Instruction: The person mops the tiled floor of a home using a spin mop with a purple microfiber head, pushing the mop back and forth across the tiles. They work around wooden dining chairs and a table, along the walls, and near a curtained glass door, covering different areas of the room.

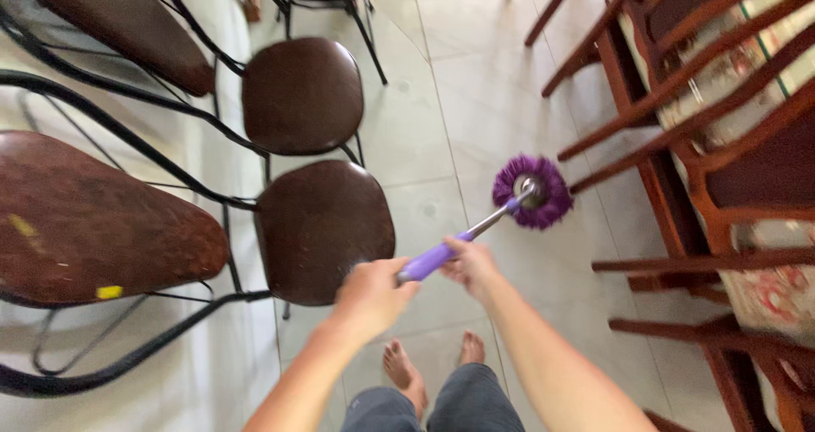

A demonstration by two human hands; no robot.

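Both forearms are stretched forward from six o'clock. The left hand (371, 294) is closed round the purple plastic grip of a spin mop with a silver metal pole (463, 238), and the right hand (469, 265) is wrapped round the same grip just ahead, toward one o'clock. The pole slants up to a round purple fringed mop head (533, 192), pressed flat on the pale tiled floor (475, 101) near centre. Dark brown round-seated metal chairs (321, 228) are seen at nine o'clock, red-brown wooden chairs (679, 109) at three o'clock.
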